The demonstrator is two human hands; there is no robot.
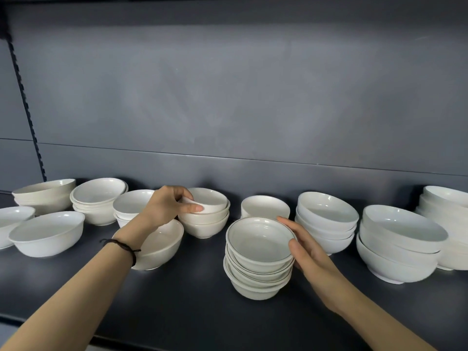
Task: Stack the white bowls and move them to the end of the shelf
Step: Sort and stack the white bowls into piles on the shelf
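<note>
White bowls stand along a dark shelf [192, 287]. My left hand [167, 205] pinches the near rim of the top bowl [211, 200] of a stack of three [205, 221] at the middle back. A tall stack of several dark-rimmed bowls [258, 259] stands nearer the front. My right hand [304, 245] lies against that stack's right side, thumb by the top bowl's rim, fingers behind it. A single bowl [159, 247] sits under my left wrist.
Left of my left hand are a short stack [131, 206], two further stacks [98, 201] [46, 195] and single bowls [48, 233]. At the right stand a low bowl [264, 206] and stacks [326, 219] [400, 244] [448, 224]. The shelf's back wall [253, 110] rises close behind.
</note>
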